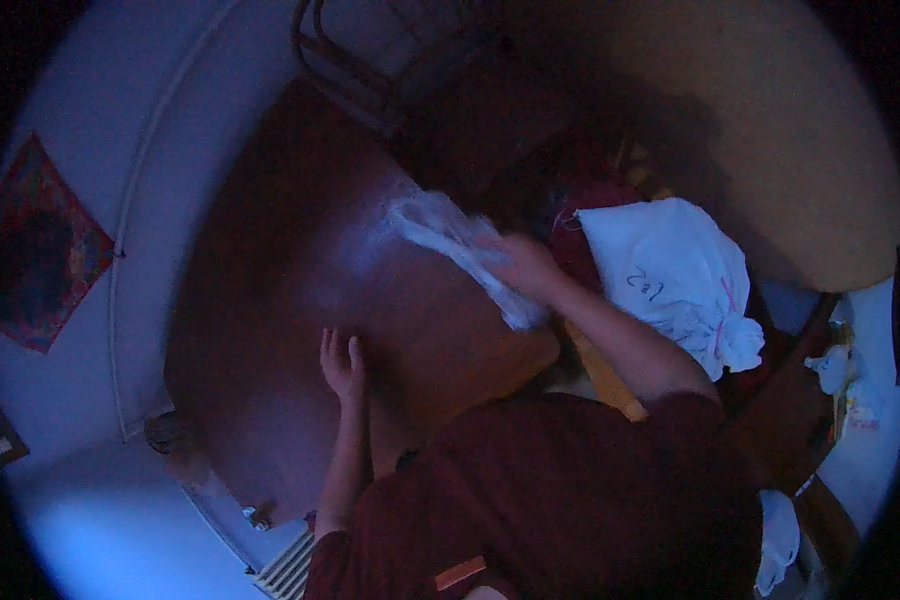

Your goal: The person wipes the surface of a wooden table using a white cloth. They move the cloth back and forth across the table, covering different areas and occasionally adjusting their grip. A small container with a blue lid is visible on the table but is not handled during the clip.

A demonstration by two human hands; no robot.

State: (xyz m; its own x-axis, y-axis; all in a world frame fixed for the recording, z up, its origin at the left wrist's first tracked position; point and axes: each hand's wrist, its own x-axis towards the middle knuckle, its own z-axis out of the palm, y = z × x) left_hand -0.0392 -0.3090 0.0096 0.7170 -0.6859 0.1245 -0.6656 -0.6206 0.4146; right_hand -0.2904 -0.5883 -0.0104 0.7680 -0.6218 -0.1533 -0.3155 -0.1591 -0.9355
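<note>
My right hand [526, 268] is closed on a crumpled white cloth [438, 228], which lies spread over the right side of a dark reddish-brown table [270, 240]. Motion and dim light smear the fingers and part of the cloth. Above the near part of the tabletop, my left hand [344, 368] holds nothing, its thumb and fingers apart. I cannot tell whether it touches the surface.
Right of the table sits a bulging white sack [660, 265], its neck tied in pink. A chair [345, 55] stands at the far edge. A large tan rounded panel [770, 130] rises behind the sack. A radiator [288, 568] is at lower left.
</note>
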